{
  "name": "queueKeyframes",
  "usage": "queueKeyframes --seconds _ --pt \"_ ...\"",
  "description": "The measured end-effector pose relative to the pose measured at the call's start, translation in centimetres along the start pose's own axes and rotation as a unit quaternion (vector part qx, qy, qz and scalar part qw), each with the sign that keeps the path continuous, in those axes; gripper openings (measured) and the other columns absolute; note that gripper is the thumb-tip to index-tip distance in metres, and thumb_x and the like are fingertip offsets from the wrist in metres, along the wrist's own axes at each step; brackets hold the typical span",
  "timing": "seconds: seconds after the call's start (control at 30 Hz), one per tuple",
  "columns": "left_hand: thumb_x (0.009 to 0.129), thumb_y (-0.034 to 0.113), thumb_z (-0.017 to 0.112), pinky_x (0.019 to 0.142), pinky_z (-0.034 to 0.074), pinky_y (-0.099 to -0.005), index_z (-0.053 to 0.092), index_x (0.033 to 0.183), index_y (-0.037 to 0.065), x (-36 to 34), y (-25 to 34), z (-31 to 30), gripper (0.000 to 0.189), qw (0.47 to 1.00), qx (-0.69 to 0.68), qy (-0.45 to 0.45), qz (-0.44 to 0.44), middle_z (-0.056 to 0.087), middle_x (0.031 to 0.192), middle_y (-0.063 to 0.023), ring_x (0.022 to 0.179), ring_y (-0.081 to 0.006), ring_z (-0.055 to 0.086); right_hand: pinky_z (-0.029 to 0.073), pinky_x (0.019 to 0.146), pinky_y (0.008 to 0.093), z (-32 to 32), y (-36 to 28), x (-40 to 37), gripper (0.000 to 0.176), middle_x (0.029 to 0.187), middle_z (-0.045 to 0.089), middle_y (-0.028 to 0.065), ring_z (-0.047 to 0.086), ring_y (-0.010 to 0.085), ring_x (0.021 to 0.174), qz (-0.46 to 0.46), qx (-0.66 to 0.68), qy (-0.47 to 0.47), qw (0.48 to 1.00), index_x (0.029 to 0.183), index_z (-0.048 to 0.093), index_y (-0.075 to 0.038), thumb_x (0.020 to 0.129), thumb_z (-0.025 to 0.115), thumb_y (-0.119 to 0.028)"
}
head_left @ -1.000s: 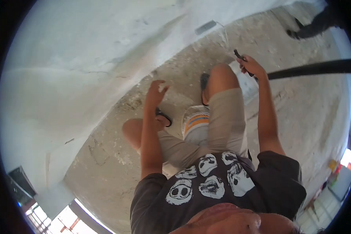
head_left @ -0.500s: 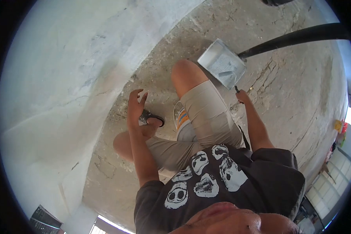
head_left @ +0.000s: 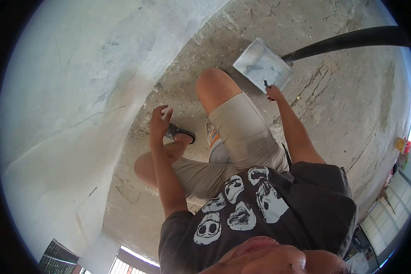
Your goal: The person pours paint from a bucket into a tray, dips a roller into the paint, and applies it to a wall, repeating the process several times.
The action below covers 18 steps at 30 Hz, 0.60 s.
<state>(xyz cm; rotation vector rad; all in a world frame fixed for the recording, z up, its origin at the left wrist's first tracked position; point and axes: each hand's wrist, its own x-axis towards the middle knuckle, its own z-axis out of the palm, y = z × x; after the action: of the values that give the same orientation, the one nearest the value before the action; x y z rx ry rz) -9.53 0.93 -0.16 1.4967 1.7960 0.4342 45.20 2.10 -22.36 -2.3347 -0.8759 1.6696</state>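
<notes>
A paint roller lies in a pale paint tray on the floor, its head toward the tray's far left part. My right hand is closed around the roller's dark handle at the tray's near edge. Over the floor on the left, beside the wall, my left hand hangs open with fingers apart and holds nothing. A white bucket with orange marking stands between my legs, partly hidden by my thigh.
A painted wall with cracks and patches rises on the left. The concrete floor is cracked and spotted. A thick black bar reaches in from the right to the tray. My sandalled foot is below my left hand.
My right hand has pushed the roller forward and to the left, up the tray. My left hand has stayed nearly in place, still open.
</notes>
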Motion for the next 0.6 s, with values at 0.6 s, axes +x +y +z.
queueKeyframes --seconds 0.6 --pt "0.092 0.027 0.069 0.085 0.052 -0.0389 0.062 0.12 0.007 0.0 0.1 0.5 0.036 1.0 0.018 -0.006 -0.018 0.058 0.124 -0.0161 0.102 -0.0304 0.062 0.057 0.073 0.045 0.7 -3.4 5.4 0.032 0.096 0.07 0.0261 0.071 0.0382 0.076 -0.097 -0.164 0.213 0.958 0.108 0.059 0.005 0.087 0.058 -0.019"
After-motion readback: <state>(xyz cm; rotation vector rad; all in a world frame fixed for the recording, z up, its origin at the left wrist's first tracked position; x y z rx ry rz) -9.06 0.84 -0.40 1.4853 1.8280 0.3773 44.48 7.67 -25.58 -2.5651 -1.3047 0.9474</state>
